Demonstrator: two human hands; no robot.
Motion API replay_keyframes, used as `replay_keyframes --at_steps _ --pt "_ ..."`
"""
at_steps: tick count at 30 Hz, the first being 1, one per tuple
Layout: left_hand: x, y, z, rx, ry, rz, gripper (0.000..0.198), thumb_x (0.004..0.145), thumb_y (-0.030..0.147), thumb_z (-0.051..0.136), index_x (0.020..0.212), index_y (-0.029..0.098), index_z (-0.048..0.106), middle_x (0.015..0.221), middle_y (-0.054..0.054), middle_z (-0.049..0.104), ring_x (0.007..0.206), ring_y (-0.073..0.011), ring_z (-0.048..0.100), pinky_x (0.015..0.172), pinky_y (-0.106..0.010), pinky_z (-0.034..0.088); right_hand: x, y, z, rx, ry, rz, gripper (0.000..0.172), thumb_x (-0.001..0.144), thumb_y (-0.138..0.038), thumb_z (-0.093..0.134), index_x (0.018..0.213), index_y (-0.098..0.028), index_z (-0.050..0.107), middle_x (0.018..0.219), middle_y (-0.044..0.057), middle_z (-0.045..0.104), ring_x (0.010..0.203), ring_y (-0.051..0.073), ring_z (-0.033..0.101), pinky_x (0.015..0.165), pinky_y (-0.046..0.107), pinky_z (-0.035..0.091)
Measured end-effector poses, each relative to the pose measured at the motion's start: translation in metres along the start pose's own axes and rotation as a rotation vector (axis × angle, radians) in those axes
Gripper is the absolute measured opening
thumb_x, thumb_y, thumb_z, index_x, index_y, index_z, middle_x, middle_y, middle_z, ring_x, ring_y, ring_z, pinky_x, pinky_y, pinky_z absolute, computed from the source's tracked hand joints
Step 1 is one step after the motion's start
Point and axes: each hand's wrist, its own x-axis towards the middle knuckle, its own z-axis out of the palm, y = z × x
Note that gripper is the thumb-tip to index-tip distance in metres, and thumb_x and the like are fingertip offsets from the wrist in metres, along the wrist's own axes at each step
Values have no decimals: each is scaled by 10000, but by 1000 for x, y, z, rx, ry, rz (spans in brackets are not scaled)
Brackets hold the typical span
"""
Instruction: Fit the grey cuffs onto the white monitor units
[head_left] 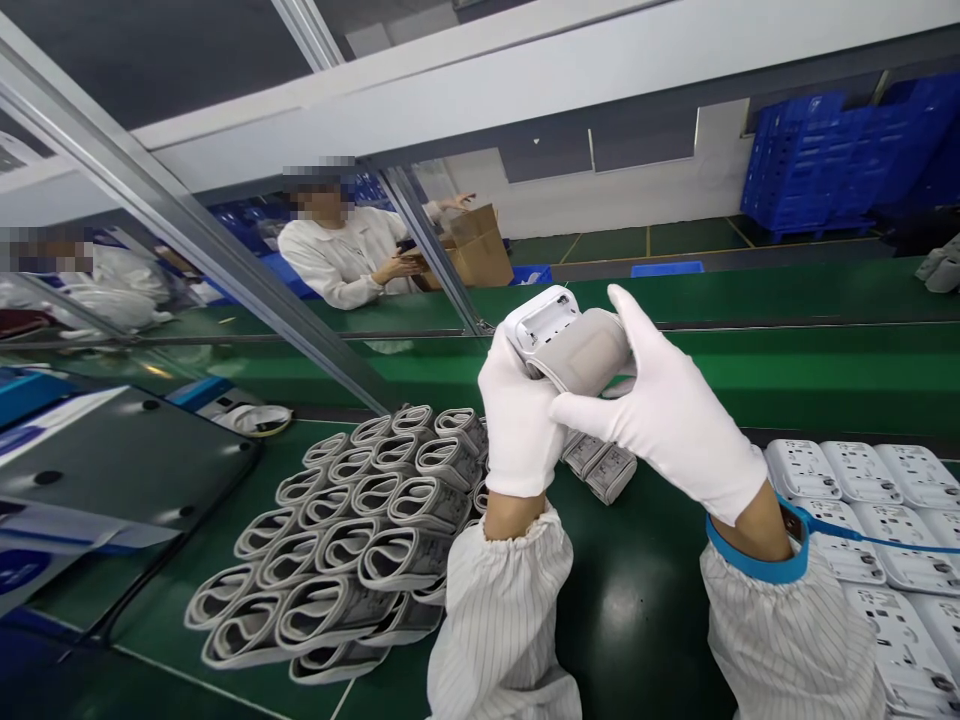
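Above the green bench, both white-gloved hands hold one wrist blood pressure monitor. Its white plastic case faces up with an open hollow showing, and a grey fabric cuff is curled beside it. My left hand is closed around the case and the near side of the cuff. My right hand wraps the cuff from the right, thumb at the top and fingers beneath. To the left of my left hand lie stacked rolled grey cuffs. More folded grey cuffs lie behind my hands, partly hidden.
Rows of white device cases lie at the right. A dark panel and cables stand at the left. A metal post slants across the bench. Beyond the green conveyor, a co-worker handles a cardboard box.
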Motion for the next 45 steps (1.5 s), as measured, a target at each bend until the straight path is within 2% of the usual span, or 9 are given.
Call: replay_keyframes --at_steps 3,7,11,15,23,28,33,38,45 --pt "-1 2 2 -43 3 -33 552 594 232 968 1104 209 757 1145 -58 777 1081 -284 733 940 -372 621 0 0 0 -12 11 16 1166 752 -402 867 1703 -258 208 1509 114 589 1312 401 626 1083 549 546" --pt "-1 1 2 -87 -29 -36 552 624 326 961 1117 202 747 1138 -67 776 1057 -295 748 892 -400 652 1 0 1 32 16 53 1167 761 -432 864 1705 -270 199 1500 128 597 1344 399 607 1095 551 538" --pt "2 -2 0 5 -50 -11 595 589 306 972 1131 212 746 1160 -62 782 1068 -280 755 899 -363 656 1 -1 1 7 21 95 1146 783 -440 843 1707 -277 185 1508 97 595 1375 374 587 1133 543 515" --pt "2 -4 0 -14 -59 -47 559 649 350 932 1150 196 739 1144 -73 786 1069 -293 756 913 -399 661 1 0 1 -6 36 70 1130 792 -419 836 1706 -262 191 1536 94 570 1361 352 600 1116 491 537" --pt "0 1 2 87 -55 -16 523 665 309 909 1144 180 745 1155 -76 795 1071 -269 763 908 -343 651 2 2 0 9 42 75 1070 808 -430 814 1694 -271 237 1507 91 601 1367 356 597 1131 523 523" --pt "-1 1 2 129 -60 13 516 688 311 903 1163 187 744 1181 -70 792 1094 -271 757 930 -341 644 1 0 -1 2 43 62 1085 797 -413 826 1695 -279 233 1506 90 598 1347 347 613 1117 495 539" --pt "1 2 0 159 -71 1 471 744 328 870 1174 178 749 1203 -78 790 1123 -271 753 943 -344 642 2 4 -2 8 28 65 1067 816 -475 816 1693 -269 246 1537 88 573 1355 347 608 1076 469 567" --pt "0 6 0 233 -70 32 456 739 224 851 1179 160 749 1214 -72 789 1154 -255 743 995 -324 621 3 5 -2 3 46 60 1041 827 -486 805 1689 -271 263 1518 75 590 1355 345 608 1086 479 565" --pt "1 3 -2 247 -84 11 468 760 195 829 1220 175 744 1234 -75 782 1160 -269 738 1008 -349 619 2 6 -3 48 31 81 985 861 -502 768 1685 -282 274 1491 82 615 1348 346 618 1105 506 551"
